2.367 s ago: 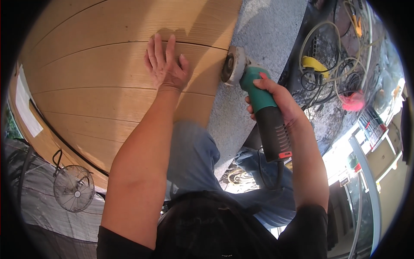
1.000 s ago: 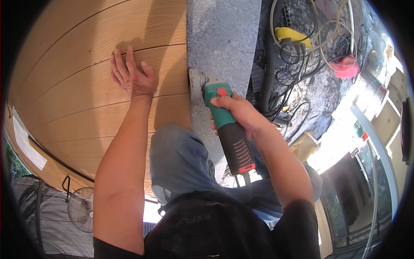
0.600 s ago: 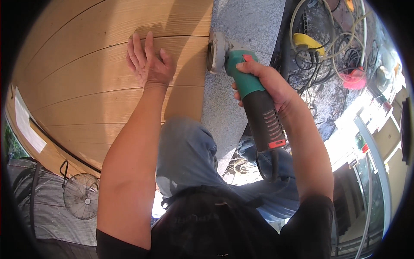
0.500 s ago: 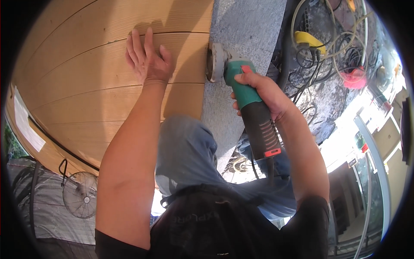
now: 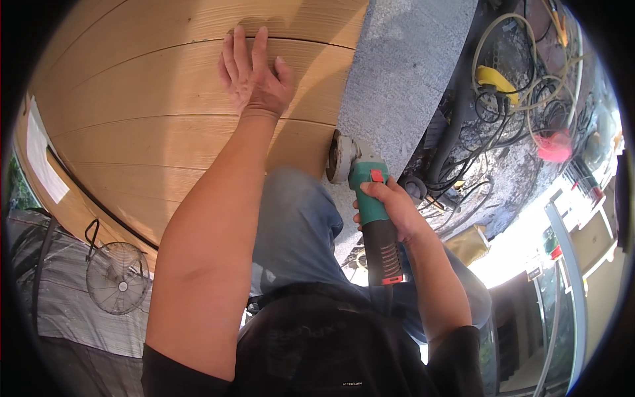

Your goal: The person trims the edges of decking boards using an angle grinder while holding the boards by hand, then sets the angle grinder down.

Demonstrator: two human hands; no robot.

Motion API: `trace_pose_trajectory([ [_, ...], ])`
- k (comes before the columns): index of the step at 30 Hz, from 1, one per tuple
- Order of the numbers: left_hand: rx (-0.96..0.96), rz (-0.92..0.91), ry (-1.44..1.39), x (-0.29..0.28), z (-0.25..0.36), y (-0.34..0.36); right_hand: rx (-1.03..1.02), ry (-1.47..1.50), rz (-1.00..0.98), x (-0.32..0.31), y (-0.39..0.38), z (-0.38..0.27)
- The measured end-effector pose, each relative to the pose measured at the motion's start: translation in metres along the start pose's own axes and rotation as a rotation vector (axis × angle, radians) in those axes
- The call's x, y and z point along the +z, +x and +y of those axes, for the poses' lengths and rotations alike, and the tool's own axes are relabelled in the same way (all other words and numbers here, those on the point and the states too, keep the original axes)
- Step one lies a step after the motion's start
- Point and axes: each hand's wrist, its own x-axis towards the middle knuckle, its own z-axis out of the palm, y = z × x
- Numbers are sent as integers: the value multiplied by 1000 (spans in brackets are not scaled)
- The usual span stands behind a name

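My right hand [image 5: 390, 206] is wrapped round the body of a green and black angle grinder [image 5: 372, 198], with the thumb beside its red switch. The grinder's guarded disc [image 5: 336, 157] stands at the edge of the tan grooved boards [image 5: 165, 86], above a grey strip [image 5: 397, 66]. Whether the disc touches the boards, I cannot tell. My left hand [image 5: 258, 79] lies on the boards with its fingers apart, holding nothing.
Beyond the grey strip, hoses and black cables [image 5: 509, 106] lie tangled around a yellow tool [image 5: 496, 81] and a pinkish-red bundle [image 5: 554, 145]. A round wire-caged fan [image 5: 118, 278] stands at lower left. My bent knee [image 5: 291, 205] rests against the boards' edge.
My right hand has drawn the grinder nearer to my body along the boards' edge. My left hand stays spread on the boards. The whole view has shifted somewhat.
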Motion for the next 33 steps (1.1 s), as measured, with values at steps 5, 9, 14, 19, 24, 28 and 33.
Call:
trace_pose_trajectory([
  [5,-29,-15,-2,-5,4,1,-46,28,16,4,-4,-15],
  [9,-58,-59,-15,-7,3,1,-83,-2,20,8,-6,-58],
  [14,-57,-64,-43,-9,-1,3,-87,5,44,12,-7,-99],
  [19,-68,-98,-46,-8,6,6,-75,13,68,9,-17,-132],
  [24,-92,-86,-68,-8,-1,3,-120,-19,62,21,-20,-146],
  [28,-84,-84,-69,-9,1,5,-147,-37,66,19,-20,-156],
  [33,-80,-62,-80,-8,1,5,-132,-50,50,17,-21,-173],
])
